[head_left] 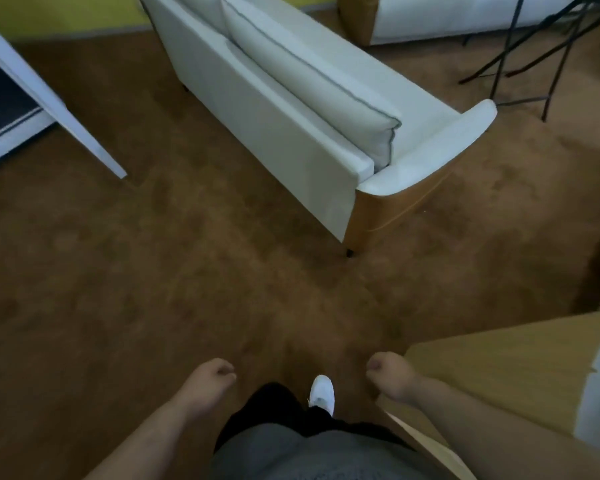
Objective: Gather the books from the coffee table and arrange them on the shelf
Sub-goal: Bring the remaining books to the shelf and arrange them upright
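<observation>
While one white shoe (pixel 322 393) shows, left hand (pixel 210 377) and right hand (pixel 388 372) curl loosely, grips empty.

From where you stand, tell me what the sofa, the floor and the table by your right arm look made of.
Sofa: smooth white upholstery, probably leather or faux leather, with a soft sheen and dark piping. Floor: brown carpet, matte and mottled like short pile. Table: light wood or wood-look laminate, with faint grain lines.

matt brown carpet (pixel 153 271) with a mottled pile, smooth off-white sofa (pixel 291 133) upholstery with tan side, light matt wood table (pixel 499 368), thin black metal legs (pixel 499 57), grey cloth shirt (pixel 291 452)
</observation>
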Motion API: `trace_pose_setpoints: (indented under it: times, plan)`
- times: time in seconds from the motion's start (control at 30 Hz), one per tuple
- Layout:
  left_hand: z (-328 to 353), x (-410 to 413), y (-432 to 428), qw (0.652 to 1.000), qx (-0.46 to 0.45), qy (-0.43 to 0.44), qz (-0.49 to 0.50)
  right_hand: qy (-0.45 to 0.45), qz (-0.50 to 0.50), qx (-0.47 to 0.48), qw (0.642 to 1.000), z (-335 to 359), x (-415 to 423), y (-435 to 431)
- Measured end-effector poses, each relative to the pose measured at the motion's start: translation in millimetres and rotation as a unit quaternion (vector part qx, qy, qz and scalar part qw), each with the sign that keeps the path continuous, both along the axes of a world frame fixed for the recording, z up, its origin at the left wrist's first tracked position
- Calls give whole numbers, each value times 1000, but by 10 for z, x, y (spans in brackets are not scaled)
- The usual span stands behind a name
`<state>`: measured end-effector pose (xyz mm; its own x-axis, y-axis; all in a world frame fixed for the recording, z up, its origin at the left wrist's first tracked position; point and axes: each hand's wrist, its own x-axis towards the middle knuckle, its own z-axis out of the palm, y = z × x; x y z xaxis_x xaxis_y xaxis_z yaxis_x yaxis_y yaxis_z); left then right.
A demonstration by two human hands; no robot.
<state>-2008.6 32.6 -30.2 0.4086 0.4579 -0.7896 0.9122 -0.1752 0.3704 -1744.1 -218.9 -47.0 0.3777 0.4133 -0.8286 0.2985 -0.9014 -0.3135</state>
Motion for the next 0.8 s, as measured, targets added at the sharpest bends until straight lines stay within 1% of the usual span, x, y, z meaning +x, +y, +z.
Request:
trace_pose_setpoints:
  times: [0.1, 0.23, 0.3, 0.4, 0.53, 0.67, 0.8]
  plan:
    - [-9, 338, 353, 1000, -8, 6, -18, -6, -50, 15, 999, 47, 336, 199]
    - [-65, 832, 848, 997, -35, 36, -53, -21, -134, -3, 991, 92, 752, 305]
    - [-102, 1161, 1153, 992, -42, 47, -108, -27, -166, -15, 986, 129, 888, 313]
    - [-91, 1760, 1586, 981, -42, 40, -186, -22, -229, -48, 972, 123, 1074, 330]
    - [-62, 2606, 2072, 968, -19, 26, -251, -15, -304, -47, 952, 231, 1302, 545]
    - [-9, 3405, 2233, 957, 3, -7, -289, -21, -354, -15, 935, 315, 1516, 712]
    - [-28, 4090, 2060, 941, -7, -11, -337, -12, -403, -9, 915, 305, 1730, 641]
